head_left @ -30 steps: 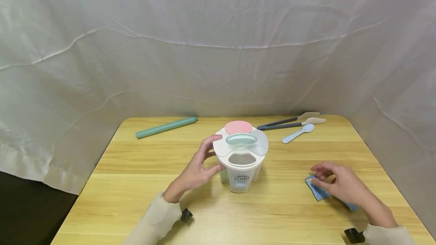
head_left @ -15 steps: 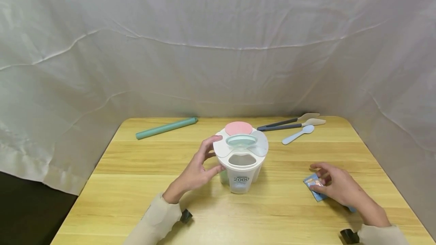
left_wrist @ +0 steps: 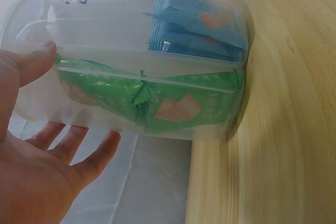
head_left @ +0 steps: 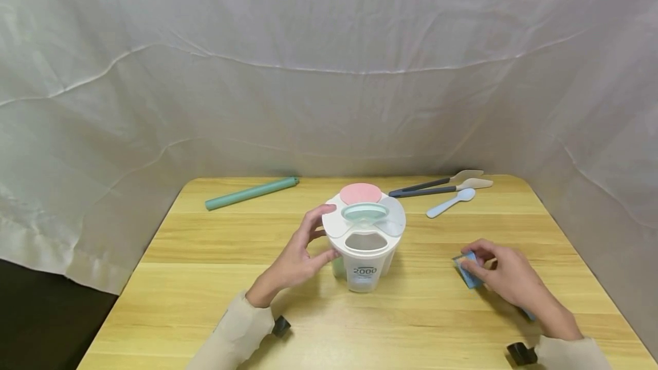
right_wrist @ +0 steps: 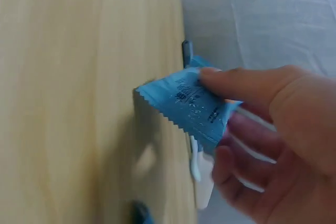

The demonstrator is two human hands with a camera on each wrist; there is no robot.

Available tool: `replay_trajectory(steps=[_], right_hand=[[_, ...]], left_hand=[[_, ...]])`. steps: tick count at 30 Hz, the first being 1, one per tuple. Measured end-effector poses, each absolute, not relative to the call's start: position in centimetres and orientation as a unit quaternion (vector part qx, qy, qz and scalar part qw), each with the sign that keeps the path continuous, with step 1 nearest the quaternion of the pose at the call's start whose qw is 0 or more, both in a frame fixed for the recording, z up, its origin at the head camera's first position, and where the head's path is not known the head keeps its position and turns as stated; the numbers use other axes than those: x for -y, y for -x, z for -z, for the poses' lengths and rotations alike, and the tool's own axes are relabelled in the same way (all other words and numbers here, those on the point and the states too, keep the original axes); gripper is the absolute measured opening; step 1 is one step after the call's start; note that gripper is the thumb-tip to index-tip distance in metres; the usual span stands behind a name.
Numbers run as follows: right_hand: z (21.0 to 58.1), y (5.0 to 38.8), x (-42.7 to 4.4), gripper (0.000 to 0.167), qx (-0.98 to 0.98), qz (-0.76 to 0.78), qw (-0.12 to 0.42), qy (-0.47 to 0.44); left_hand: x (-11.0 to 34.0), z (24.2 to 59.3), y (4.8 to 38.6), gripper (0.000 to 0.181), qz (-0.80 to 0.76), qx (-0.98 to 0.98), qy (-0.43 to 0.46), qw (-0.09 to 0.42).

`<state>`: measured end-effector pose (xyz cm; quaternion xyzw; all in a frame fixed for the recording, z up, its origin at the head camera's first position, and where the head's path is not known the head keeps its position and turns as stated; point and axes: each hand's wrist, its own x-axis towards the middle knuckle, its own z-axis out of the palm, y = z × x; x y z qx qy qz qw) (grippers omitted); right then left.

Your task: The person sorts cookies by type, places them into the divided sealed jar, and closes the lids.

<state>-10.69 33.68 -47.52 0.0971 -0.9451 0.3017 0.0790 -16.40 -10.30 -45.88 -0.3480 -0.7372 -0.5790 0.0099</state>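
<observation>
A clear plastic snack container (head_left: 364, 270) with a white lid stands upright on the table. Its lid has pink and pale panels, and a mint flap (head_left: 365, 212) is raised behind the front opening. My left hand (head_left: 295, 256) holds the container's left side near the top, thumb in front and fingers behind. In the left wrist view, green packets (left_wrist: 178, 103) and blue packets (left_wrist: 199, 27) fill separate compartments. Right of the container, my right hand (head_left: 506, 270) pinches a blue snack packet (right_wrist: 186, 100) between thumb and fingers, lifted above the table.
Another blue packet (head_left: 528, 314) lies under the right wrist, mostly hidden. Dark-handled tongs (head_left: 432, 189) and a pale blue spoon (head_left: 450, 203) lie behind at right. A green tube (head_left: 251, 193) lies at back left. A pale curtain (head_left: 329, 101) surrounds the table.
My right hand has taken hold of the blue packet, raised it and moved slightly left. The left hand and the container have stayed in place.
</observation>
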Motion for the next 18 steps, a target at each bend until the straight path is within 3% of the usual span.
replay_trajectory(steps=[8, 18], right_hand=[[45.7, 11.0, -31.2, 0.033, 0.896, -0.349, 0.243, -0.127], [42.1, 10.8, -28.3, 0.041, 0.866, -0.359, 0.286, -0.199]], left_hand=[[10.4, 45.9, 16.4, 0.086, 0.577, 0.739, 0.348, 0.01], [10.3, 45.9, 16.5, 0.086, 0.577, 0.739, 0.348, 0.008]])
